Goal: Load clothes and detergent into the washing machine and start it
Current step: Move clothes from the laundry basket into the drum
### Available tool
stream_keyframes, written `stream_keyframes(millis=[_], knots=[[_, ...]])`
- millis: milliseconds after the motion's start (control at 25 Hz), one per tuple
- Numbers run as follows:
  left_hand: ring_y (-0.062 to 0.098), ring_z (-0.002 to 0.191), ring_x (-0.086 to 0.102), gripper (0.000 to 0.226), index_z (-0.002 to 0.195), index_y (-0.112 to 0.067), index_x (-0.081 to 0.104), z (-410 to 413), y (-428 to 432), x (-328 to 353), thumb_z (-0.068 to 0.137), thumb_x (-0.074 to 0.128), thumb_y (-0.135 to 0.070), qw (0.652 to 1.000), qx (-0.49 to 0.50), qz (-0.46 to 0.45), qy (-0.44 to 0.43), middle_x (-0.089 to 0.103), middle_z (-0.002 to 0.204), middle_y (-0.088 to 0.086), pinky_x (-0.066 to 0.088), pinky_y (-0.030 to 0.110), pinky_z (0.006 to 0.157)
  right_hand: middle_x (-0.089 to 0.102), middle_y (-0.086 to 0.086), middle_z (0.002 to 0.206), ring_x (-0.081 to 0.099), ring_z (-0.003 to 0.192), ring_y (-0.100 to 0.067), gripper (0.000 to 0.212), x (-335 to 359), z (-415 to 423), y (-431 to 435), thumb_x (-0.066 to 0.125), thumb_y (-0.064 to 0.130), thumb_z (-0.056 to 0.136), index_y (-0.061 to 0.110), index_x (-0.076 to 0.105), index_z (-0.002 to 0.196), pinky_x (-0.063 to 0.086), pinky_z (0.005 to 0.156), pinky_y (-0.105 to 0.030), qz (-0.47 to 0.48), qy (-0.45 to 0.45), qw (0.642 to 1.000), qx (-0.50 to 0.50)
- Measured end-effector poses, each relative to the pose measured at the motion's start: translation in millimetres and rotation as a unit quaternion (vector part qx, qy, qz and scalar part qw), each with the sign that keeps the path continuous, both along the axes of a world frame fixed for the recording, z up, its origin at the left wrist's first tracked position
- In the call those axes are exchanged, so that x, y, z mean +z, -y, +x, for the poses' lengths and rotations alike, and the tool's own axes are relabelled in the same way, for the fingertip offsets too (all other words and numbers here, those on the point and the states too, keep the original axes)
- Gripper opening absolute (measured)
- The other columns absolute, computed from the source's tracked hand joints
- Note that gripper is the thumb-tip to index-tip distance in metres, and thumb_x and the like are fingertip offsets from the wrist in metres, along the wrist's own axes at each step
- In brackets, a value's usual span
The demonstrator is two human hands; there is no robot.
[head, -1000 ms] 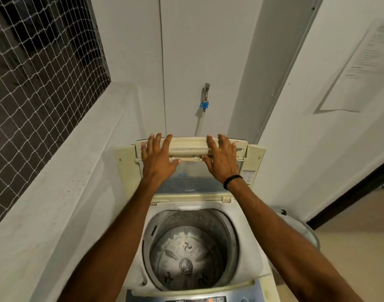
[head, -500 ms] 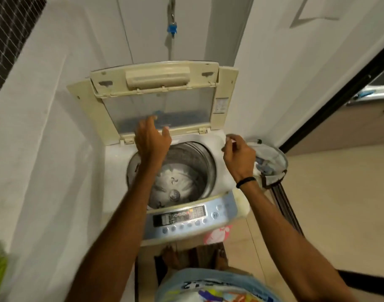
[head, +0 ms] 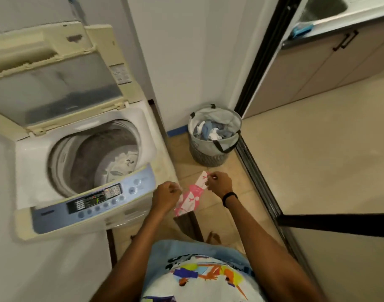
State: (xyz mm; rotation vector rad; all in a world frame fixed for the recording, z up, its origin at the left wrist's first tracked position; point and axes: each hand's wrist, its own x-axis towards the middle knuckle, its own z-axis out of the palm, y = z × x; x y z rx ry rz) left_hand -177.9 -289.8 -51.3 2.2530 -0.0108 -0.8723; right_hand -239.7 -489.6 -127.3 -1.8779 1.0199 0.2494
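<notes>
While the washing machine (head: 27, 171) stands with its lid (head: 56, 73) raised, the clothes (head: 208, 129) lie in the laundry basket (head: 208, 153) on the floor to its right, well apart from both hands. The pink-and-white sachet (head: 191, 198) shows between the left hand (head: 167, 196) and the right hand (head: 219, 185), its upper end at the right fingertips, its side at the left knuckles. Both hands' fingers are curled tight; whether either grips the sachet cannot be told.

Open washing machine (head: 34, 168) (laundry basket (head: 208, 156) nearby)
</notes>
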Motion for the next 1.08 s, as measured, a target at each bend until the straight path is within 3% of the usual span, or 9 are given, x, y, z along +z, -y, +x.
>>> stream_keyframes(millis=[120,240,320,520,600,760,880,960,1080], knots=[[0.019,0.076,0.065,0.013,0.075,-0.021,0.072,-5.9,59.6,-14.8,0.085,0.068,-0.013,0.995,0.006,-0.010,-0.101,0.071,0.078,0.002,0.050,0.027,0.071,0.076,-0.011,0.082,0.073,0.072,-0.024,0.019,-8.6,-14.8,45.5,0.058,0.018,0.090,0.010,0.071,0.080,0.062,0.070,-0.039,0.048,-0.056,0.997,-0.017],[0.012,0.052,0.063,0.008,0.086,-0.006,0.076,17.2,119.9,-43.0,0.086,0.068,-0.007,0.979,0.103,-0.036,-0.173,0.071,0.074,0.009,0.052,0.023,0.053,0.076,-0.014,0.087,0.074,0.077,-0.028,0.015,-26.7,4.5,99.2,0.057,0.013,0.091,0.011,0.068,0.080,0.061,0.069,-0.038,0.092,-0.091,0.991,-0.047],[0.014,0.053,0.063,0.009,0.089,-0.002,0.075,45.3,163.6,-63.9,0.085,0.068,-0.005,0.962,0.181,-0.035,-0.203,0.072,0.074,0.013,0.045,0.021,0.043,0.076,-0.015,0.087,0.074,0.078,-0.029,0.015,-39.7,33.4,139.0,0.058,0.012,0.090,0.012,0.067,0.078,0.062,0.069,-0.039,0.098,-0.108,0.988,-0.042],[0.015,0.059,0.069,0.022,0.095,-0.005,0.075,154.8,269.9,-193.4,0.078,0.069,-0.018,0.925,0.257,0.003,-0.280,0.075,0.074,0.006,0.053,0.030,0.050,0.075,-0.013,0.082,0.073,0.076,-0.028,0.023,-85.7,134.4,240.4,0.053,0.016,0.093,0.010,0.066,0.076,0.061,0.070,-0.040,0.065,-0.130,0.989,-0.019],[0.023,0.074,0.073,0.018,0.088,-0.006,0.076,192.1,303.2,-230.1,0.076,0.071,-0.019,0.927,0.259,0.016,-0.272,0.077,0.084,0.010,0.059,0.034,0.065,0.074,-0.015,0.081,0.072,0.080,-0.033,0.026,-117.9,174.2,274.1,0.053,0.016,0.093,0.010,0.064,0.070,0.059,0.072,-0.043,0.070,-0.147,0.987,0.008],[0.019,0.063,0.066,0.011,0.095,-0.005,0.071,266.6,360.3,-269.0,0.087,0.064,-0.007,0.917,0.300,-0.050,-0.259,0.074,0.084,0.012,0.048,0.022,0.049,0.074,-0.013,0.082,0.070,0.078,-0.030,0.024,-217.1,257.3,317.9,0.054,0.019,0.092,0.006,0.069,0.077,0.060,0.074,-0.039,0.067,-0.192,0.974,0.102],[0.015,0.061,0.062,0.009,0.095,-0.008,0.068,303.8,381.9,-347.2,0.091,0.061,-0.007,0.888,0.368,-0.102,-0.257,0.069,0.077,0.007,0.045,0.022,0.050,0.069,-0.007,0.083,0.066,0.078,-0.024,0.016,-311.0,321.4,325.9,0.055,0.015,0.092,0.013,0.064,0.079,0.059,0.078,-0.036,0.109,-0.204,0.965,0.122],[0.014,0.059,0.058,0.010,0.085,-0.013,0.067,316.4,388.2,-403.4,0.090,0.060,-0.008,0.860,0.427,-0.104,-0.258,0.066,0.071,0.003,0.041,0.023,0.049,0.071,-0.009,0.093,0.068,0.086,-0.026,0.013,-388.4,358.5,322.5,0.055,0.024,0.091,0.015,0.062,0.085,0.059,0.085,-0.042,0.146,-0.217,0.958,0.117],[0.015,0.050,0.049,0.012,0.078,-0.013,0.063,322.6,392.8,-477.0,0.089,0.061,-0.007,0.810,0.507,-0.101,-0.278,0.058,0.063,0.005,0.034,0.022,0.040,0.069,-0.014,0.116,0.066,0.102,-0.035,0.055,-521.4,395.0,317.7,0.055,0.055,0.081,0.010,0.064,0.111,0.056,0.090,-0.049,0.126,-0.216,0.965,0.082]])
